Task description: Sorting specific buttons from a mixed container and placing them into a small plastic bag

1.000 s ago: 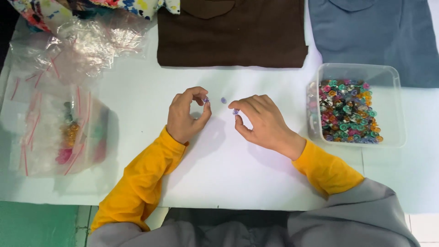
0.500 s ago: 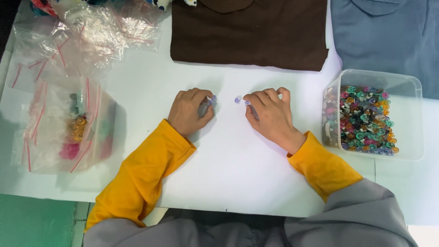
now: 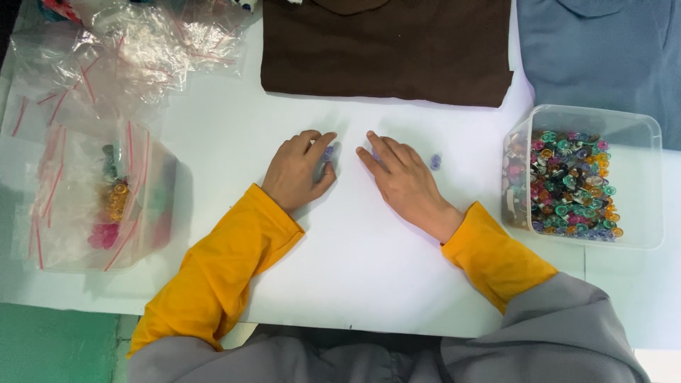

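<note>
My left hand (image 3: 296, 174) rests on the white table (image 3: 355, 284), its fingers curled. It pinches a small purple bead (image 3: 328, 151) between thumb and forefinger. My right hand (image 3: 403, 181) lies close beside it with its fingers stretched flat. The forefinger and middle finger hold a second small purple bead (image 3: 374, 154) against the table. A third purple bead (image 3: 435, 162) lies loose on the table just right of my right hand. Both arms wear yellow sleeves.
A clear plastic tub (image 3: 589, 115) of many-coloured beads stands at the right. A folded brown shirt (image 3: 386, 50) and a blue-grey shirt (image 3: 603, 50) lie at the back. Clear zip bags (image 3: 128, 50) are heaped at the left, one bag (image 3: 85, 198) holding beads.
My right hand has flattened onto the table and its fingertips have drawn nearer to my left hand. A loose purple bead now shows to the right of my right hand.
</note>
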